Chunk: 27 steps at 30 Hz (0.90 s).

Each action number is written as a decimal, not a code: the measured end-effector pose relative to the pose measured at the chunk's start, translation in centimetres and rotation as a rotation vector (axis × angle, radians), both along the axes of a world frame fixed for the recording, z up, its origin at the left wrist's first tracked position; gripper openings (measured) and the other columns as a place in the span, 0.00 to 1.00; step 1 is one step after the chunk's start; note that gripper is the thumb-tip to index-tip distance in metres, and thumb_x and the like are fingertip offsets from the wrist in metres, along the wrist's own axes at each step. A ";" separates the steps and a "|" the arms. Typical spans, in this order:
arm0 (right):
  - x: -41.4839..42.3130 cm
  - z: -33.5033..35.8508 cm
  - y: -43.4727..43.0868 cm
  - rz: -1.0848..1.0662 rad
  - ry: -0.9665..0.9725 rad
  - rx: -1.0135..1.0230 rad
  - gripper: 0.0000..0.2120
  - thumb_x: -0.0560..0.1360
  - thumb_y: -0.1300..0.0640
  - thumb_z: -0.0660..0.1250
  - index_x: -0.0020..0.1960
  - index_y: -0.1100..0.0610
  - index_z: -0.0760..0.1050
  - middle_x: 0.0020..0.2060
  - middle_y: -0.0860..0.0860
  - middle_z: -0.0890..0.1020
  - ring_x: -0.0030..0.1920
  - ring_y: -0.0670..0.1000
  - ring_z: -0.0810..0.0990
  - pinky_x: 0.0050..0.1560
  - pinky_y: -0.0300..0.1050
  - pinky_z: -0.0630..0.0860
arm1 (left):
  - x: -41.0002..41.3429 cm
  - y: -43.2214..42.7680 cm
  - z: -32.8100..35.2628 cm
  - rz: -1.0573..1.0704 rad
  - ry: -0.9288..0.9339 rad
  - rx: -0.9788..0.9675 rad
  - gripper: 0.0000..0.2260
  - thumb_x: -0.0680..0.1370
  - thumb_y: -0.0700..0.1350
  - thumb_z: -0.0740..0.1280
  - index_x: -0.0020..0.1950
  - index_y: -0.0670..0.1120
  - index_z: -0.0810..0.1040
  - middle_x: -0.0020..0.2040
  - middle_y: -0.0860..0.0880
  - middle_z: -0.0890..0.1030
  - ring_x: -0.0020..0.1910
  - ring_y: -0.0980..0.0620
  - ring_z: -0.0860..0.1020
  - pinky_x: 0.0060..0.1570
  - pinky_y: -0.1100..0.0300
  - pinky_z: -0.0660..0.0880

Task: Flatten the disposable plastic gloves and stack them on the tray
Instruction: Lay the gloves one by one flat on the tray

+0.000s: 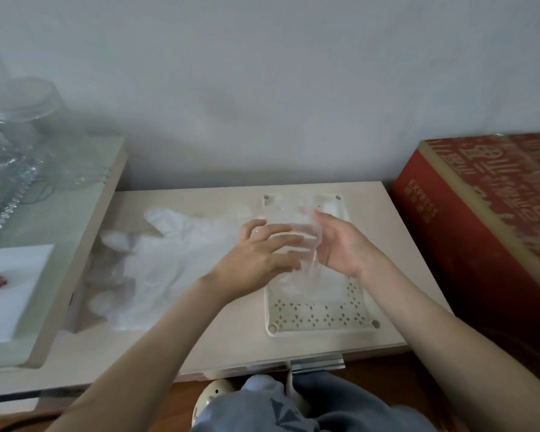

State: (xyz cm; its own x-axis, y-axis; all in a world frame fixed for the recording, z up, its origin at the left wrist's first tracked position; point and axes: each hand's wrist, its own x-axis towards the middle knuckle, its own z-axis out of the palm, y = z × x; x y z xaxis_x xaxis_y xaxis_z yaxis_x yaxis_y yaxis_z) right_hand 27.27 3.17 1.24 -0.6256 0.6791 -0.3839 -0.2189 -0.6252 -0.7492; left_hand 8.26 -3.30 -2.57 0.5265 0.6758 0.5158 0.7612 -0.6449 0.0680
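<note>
The person sits at a low table (200,347) with both hands over a pale, perforated tray (320,316) that lies right of the middle. Between the hands is one clear plastic glove (304,244), thin enough that the tray shows through it. It hangs over the far half of the tray, and its lower end seems to reach the tray floor.

The left hand (259,254) lies palm down, its fingers straight and slightly spread against the film. The right hand (340,244) stands on edge with its palm turned left and its fingers loosely extended, backing the glove from the other side. Neither hand appears to pinch it; the glove is sandwiched between flat palms.

A loose heap of more gloves (156,263) waits on the table just left of the tray, crumpled and cloudy white.

This film looks almost weightless, limp and clingy. It will likely fold on itself, trap air and slide off at a breath. Flat palms stroking from cuff to fingertips should smooth it better than any grip. To lift one, pinching the cuff edge seems safest, as the fingers would only bunch.

A red box (480,219) stands at the right, and a glass jar (22,120) at the far left.
</note>
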 end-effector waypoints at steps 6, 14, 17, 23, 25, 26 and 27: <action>2.6 -1.0 0.6 -0.141 -0.085 0.077 0.19 0.77 0.68 0.60 0.68 0.61 0.70 0.54 0.59 0.82 0.51 0.59 0.84 0.46 0.49 0.82 | 2.2 0.6 -0.5 0.176 -0.318 -0.363 0.23 0.74 0.64 0.60 0.65 0.55 0.75 0.74 0.50 0.65 0.73 0.53 0.60 0.70 0.52 0.54; 4.1 -1.7 2.0 -0.120 -0.008 0.155 0.23 0.76 0.70 0.58 0.65 0.51 0.73 0.54 0.52 0.83 0.55 0.55 0.82 0.49 0.48 0.80 | 4.4 2.2 0.9 0.539 -1.550 -1.041 0.41 0.69 0.64 0.71 0.73 0.44 0.59 0.69 0.47 0.68 0.66 0.48 0.71 0.65 0.54 0.69; 4.2 -1.8 2.4 -0.099 0.011 0.174 0.23 0.77 0.69 0.57 0.65 0.48 0.73 0.55 0.52 0.83 0.56 0.54 0.82 0.50 0.47 0.81 | 4.2 2.9 0.8 0.380 -1.554 -1.200 0.21 0.76 0.54 0.69 0.60 0.39 0.75 0.50 0.45 0.81 0.44 0.50 0.80 0.48 0.60 0.78; 4.1 -3.1 3.6 -0.114 -0.115 0.114 0.49 0.54 0.45 0.84 0.69 0.52 0.67 0.59 0.55 0.79 0.55 0.59 0.82 0.46 0.53 0.81 | 4.7 3.7 0.3 0.575 -1.524 -1.071 0.03 0.80 0.40 0.64 0.50 0.41 0.76 0.40 0.46 0.81 0.32 0.52 0.78 0.30 0.65 0.76; 4.5 -3.5 3.9 -0.117 -0.172 0.126 0.60 0.48 0.43 0.85 0.73 0.48 0.59 0.65 0.55 0.73 0.59 0.57 0.80 0.47 0.53 0.81 | 4.6 3.9 0.0 0.631 -1.484 -1.054 0.03 0.80 0.40 0.63 0.49 0.42 0.75 0.40 0.45 0.82 0.31 0.52 0.78 0.29 0.64 0.76; 4.7 -3.5 3.8 -0.096 -0.220 0.151 0.62 0.49 0.45 0.85 0.75 0.45 0.54 0.68 0.54 0.68 0.64 0.55 0.76 0.50 0.52 0.81 | 4.6 4.0 -0.2 0.640 -1.469 -1.042 0.03 0.80 0.40 0.63 0.49 0.43 0.75 0.40 0.45 0.82 0.30 0.52 0.78 0.28 0.63 0.76; 4.9 -3.6 3.5 -0.067 -0.286 0.201 0.61 0.54 0.50 0.84 0.76 0.42 0.50 0.71 0.53 0.63 0.67 0.52 0.72 0.54 0.50 0.79 | 4.6 4.0 -0.2 0.643 -1.464 -1.034 0.03 0.80 0.41 0.63 0.48 0.44 0.75 0.41 0.45 0.82 0.30 0.52 0.79 0.28 0.63 0.76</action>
